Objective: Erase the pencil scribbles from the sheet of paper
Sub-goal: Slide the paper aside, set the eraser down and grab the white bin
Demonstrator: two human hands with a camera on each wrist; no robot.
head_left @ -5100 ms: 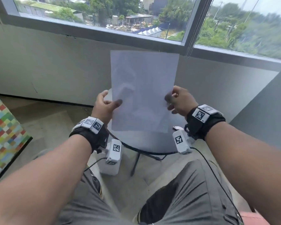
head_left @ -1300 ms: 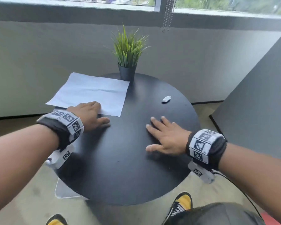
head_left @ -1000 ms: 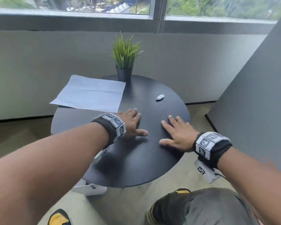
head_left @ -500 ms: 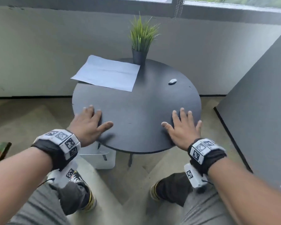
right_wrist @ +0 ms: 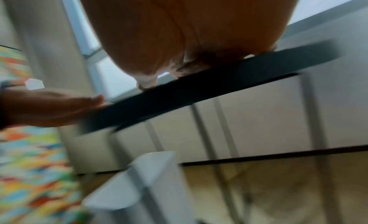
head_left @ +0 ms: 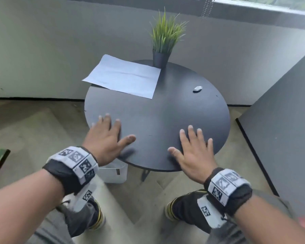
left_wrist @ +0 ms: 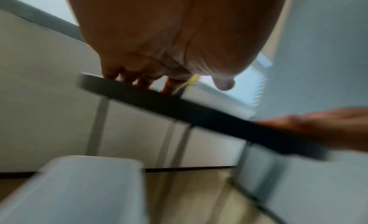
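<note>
While both hands lie flat on the table [head_left: 165,106], left grip [head_left: 106,138] spread, right grip [head_left: 195,152] spread, paper [head_left: 123,76] apart.

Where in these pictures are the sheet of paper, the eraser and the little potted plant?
sheet of paper [head_left: 123,77]: head view, middle of the sheet.
eraser [head_left: 197,88]: head view, centre of its top.
potted plant [head_left: 160,59]: head view, front of the dark pot.

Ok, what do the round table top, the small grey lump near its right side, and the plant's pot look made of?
Table top: matte black board, probably painted or laminated wood; thin flat edge, dull sheen, pale scuffs. Legs look like thin metal rods.
Grey lump: probably a rubber eraser; small, rounded, smudged. Too small to be sure.
Pot: dark matte plastic or ceramic; smooth, no gloss. The look leaves it open.
</note>
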